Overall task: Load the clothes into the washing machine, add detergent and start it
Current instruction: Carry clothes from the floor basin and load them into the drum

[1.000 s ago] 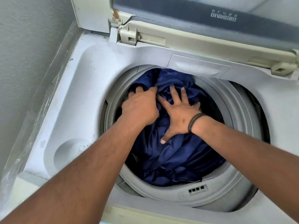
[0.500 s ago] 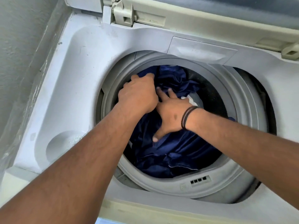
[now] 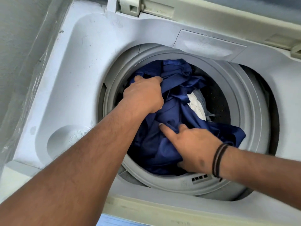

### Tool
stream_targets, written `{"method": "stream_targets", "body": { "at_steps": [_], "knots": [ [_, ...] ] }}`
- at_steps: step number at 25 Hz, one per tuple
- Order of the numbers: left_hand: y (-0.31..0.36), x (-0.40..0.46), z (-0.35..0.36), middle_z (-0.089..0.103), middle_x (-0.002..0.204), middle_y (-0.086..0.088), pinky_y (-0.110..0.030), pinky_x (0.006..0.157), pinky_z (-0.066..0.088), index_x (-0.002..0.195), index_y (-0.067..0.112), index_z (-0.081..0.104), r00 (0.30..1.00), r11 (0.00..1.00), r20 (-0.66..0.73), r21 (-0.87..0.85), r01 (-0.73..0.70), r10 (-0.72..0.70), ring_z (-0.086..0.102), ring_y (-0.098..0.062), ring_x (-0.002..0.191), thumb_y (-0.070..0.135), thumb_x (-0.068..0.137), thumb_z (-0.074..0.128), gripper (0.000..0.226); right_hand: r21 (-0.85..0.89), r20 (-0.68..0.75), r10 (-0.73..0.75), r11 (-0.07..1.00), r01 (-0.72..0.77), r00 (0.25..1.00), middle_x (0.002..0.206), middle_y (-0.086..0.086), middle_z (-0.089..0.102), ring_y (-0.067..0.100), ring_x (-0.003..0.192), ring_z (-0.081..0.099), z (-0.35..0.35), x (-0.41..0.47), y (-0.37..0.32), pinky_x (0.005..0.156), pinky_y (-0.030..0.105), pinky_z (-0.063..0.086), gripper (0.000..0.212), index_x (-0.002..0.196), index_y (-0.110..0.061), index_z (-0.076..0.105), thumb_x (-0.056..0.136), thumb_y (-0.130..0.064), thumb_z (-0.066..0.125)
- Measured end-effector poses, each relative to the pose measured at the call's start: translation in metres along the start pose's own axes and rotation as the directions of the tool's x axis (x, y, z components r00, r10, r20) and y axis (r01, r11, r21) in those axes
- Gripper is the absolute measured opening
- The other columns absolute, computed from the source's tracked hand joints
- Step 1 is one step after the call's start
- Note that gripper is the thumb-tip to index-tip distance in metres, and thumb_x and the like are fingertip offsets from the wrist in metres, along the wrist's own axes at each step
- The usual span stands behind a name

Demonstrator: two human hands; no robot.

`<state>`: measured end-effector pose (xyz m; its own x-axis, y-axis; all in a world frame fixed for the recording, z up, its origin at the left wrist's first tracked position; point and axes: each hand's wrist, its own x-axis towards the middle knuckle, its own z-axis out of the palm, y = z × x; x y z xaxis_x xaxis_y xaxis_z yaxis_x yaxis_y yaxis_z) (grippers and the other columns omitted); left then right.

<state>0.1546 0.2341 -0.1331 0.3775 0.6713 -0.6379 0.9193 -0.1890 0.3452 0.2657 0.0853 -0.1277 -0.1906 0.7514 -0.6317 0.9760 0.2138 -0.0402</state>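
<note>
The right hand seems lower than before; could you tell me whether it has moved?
Yes. The right hand has slid off the pile's middle toward the near edge of the drum rim.

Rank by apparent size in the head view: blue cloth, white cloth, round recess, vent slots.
1. blue cloth
2. round recess
3. white cloth, partly buried, so its true size is unsure
4. vent slots
</note>
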Motion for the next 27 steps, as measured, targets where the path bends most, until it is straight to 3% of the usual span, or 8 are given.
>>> {"method": "stream_targets", "body": {
  "at_steps": [4,8,12,17,20,23,25,27],
  "knots": [
    [-0.004,0.002,0.001,0.054,0.134,-0.017,-0.043,0.085,0.056,0.146,0.025,0.044,0.999,1.000,-0.031,0.009,0.017,-0.017,0.065,-0.037,0.101,0.017,0.087,0.072,0.067,0.112,0.389,0.115,0.979,-0.171,0.914,0.137,0.001,0.057,0.024,0.120,0.057,-0.025,0.023,0.065,0.094,0.030,0.047,0.115,0.156,-0.040,0.015,0.067,-0.044,0.088],
    [0.000,-0.001,0.001,0.056,0.133,-0.018,-0.040,0.078,0.041,0.144,0.016,0.043,0.992,0.999,-0.122,0.029,-0.013,0.017,0.058,-0.039,0.114,0.013,0.093,0.056,0.053,0.132,0.428,0.205,0.949,-0.286,0.880,0.117,-0.001,0.062,0.015,0.096,0.058,-0.062,0.032,0.116,0.081,0.028,0.048,0.090,0.150,-0.026,0.039,0.073,-0.014,0.085],
    [0.006,-0.008,-0.005,0.060,0.130,-0.014,-0.040,0.077,0.036,0.145,0.018,0.039,0.969,0.999,-0.246,0.034,-0.020,0.028,0.058,-0.038,0.114,0.017,0.094,0.048,0.052,0.466,0.126,0.273,0.833,-0.299,0.954,0.123,0.000,0.062,0.019,0.105,0.057,-0.061,0.060,0.128,0.090,0.027,0.044,0.052,0.139,-0.023,0.054,0.089,-0.010,0.061],
    [0.005,-0.009,-0.003,0.062,0.135,-0.003,-0.035,0.079,0.043,0.154,0.037,0.033,0.966,0.993,-0.237,-0.017,-0.115,0.108,0.059,-0.031,0.118,0.033,0.094,0.060,0.065,0.340,0.142,0.263,0.893,-0.296,0.954,0.115,0.014,0.064,0.033,0.100,0.063,-0.011,0.107,0.091,0.083,0.039,0.055,0.043,0.122,-0.014,0.050,0.086,-0.028,0.068],
    [0.003,-0.007,-0.001,0.059,0.141,0.003,-0.033,0.080,0.044,0.156,0.050,0.023,0.980,0.989,-0.136,0.006,-0.149,0.148,0.058,-0.026,0.122,0.039,0.093,0.066,0.077,0.459,-0.161,0.188,0.883,-0.095,0.969,0.077,-0.003,0.060,0.023,0.071,0.059,-0.023,0.092,0.097,0.067,0.038,0.052,0.037,0.118,-0.024,0.052,0.084,-0.013,0.062],
    [0.002,-0.006,-0.003,0.055,0.146,0.007,-0.031,0.081,0.040,0.150,0.053,0.038,0.981,0.993,-0.158,0.036,-0.112,0.116,0.055,-0.024,0.128,0.022,0.093,0.056,0.067,0.338,-0.556,0.167,0.940,0.038,0.814,0.077,0.000,0.065,0.029,0.065,0.059,-0.028,0.057,0.115,0.060,0.034,0.049,0.037,0.106,-0.029,0.068,0.079,-0.004,0.061],
    [0.002,-0.008,-0.007,0.057,0.144,0.002,-0.031,0.081,0.041,0.144,0.050,0.049,0.981,0.998,-0.180,0.008,-0.069,0.069,0.057,-0.025,0.126,0.018,0.092,0.053,0.062,0.151,-0.672,0.212,0.977,-0.149,0.710,0.081,0.013,0.062,0.038,0.063,0.060,-0.018,0.040,0.128,0.053,0.035,0.045,0.033,0.100,-0.016,0.072,0.073,0.001,0.064],
    [0.002,-0.007,-0.007,0.057,0.143,-0.003,-0.032,0.083,0.041,0.143,0.044,0.052,0.984,1.000,-0.179,0.004,-0.017,0.017,0.057,-0.028,0.125,0.018,0.091,0.052,0.058,0.049,-0.555,0.347,0.921,-0.386,0.756,0.088,0.020,0.059,0.041,0.067,0.062,-0.004,0.040,0.140,0.052,0.037,0.046,0.030,0.102,-0.008,0.070,0.074,0.000,0.064]
  ]
}}
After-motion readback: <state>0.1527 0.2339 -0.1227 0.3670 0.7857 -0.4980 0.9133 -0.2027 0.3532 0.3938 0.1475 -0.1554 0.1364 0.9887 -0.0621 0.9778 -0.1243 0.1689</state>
